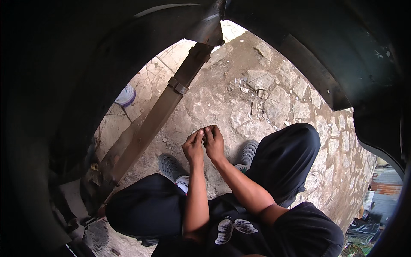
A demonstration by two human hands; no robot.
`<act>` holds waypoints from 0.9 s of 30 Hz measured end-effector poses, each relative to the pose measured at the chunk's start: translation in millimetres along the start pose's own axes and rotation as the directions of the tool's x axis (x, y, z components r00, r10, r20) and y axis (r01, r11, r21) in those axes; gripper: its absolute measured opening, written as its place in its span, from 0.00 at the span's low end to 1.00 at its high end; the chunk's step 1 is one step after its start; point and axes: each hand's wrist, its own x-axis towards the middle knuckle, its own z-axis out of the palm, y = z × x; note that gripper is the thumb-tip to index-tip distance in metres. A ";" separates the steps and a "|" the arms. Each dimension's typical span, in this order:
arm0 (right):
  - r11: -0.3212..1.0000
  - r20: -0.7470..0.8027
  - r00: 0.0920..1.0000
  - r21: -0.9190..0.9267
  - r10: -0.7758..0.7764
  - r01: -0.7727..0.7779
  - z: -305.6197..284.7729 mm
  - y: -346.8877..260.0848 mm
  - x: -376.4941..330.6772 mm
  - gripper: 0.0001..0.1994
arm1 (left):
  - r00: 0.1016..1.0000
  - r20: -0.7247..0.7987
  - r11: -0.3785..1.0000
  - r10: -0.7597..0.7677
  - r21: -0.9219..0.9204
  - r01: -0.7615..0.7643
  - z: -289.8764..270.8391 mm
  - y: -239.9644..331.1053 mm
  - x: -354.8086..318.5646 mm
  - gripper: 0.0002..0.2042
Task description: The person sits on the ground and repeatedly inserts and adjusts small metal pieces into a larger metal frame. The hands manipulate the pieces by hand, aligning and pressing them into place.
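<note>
Nearest the camera is the black shirt (239, 231) w/ a pale butterfly print, then the bent knees in black trousers (287, 158), person squatting. Above all, a big dark vehicle underside (85, 85) arches over. A long rusty leaf spring (158, 115) runs diagonal, left of the grips. The cracked stone ground (257, 107) is under and beyond them. Grey shoes (169, 165) are just below the grips. Left hand (193, 147) & right hand (214, 143) touch each other, fingers pinched together on a small pale item (202, 133), too tiny to identify; probably held close for fine work.
</note>
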 end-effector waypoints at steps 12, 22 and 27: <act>0.985 -0.078 0.992 0.134 -0.098 0.108 -11.0 -26.6 38.2 0.16 | 0.966 -0.013 0.922 0.257 0.302 -0.241 -0.3 34.5 15.7 0.12; 0.791 -0.098 0.980 0.578 -0.175 0.199 37.9 -131.7 159.1 0.11 | 0.519 0.208 0.357 0.829 0.519 -0.777 73.0 161.2 157.4 0.16; 0.704 -0.046 0.996 0.705 -0.071 0.083 56.9 -138.2 170.1 0.09 | 0.738 0.364 0.465 0.569 0.598 -0.653 93.2 191.9 193.4 0.23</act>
